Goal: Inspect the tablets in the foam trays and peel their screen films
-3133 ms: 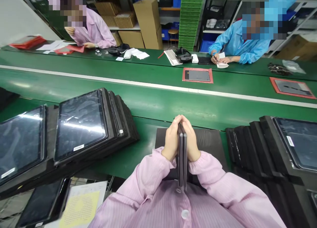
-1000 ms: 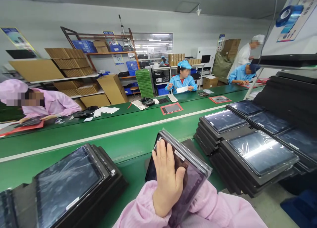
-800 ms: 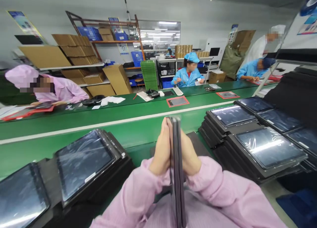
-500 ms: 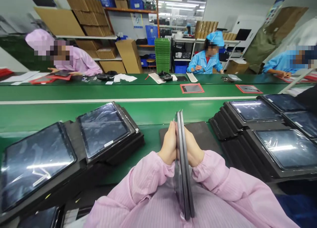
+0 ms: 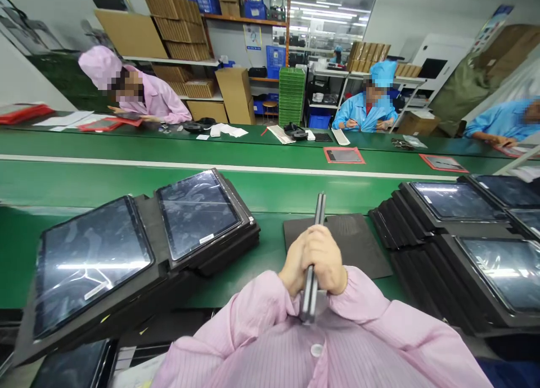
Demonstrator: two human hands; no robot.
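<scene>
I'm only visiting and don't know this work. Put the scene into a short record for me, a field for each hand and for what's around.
Left hand: against the left side of two slabs
Right hand: fingers curled across the slabs' edges
Slabs: upright, side by side, seen edge-on
Under and beyond the hands: dark mat on the green bench
To the left: glossy screens on dark pads
To the right: more such screens, on a dark stack
Across the bench: one person in pink, two in blue
</scene>
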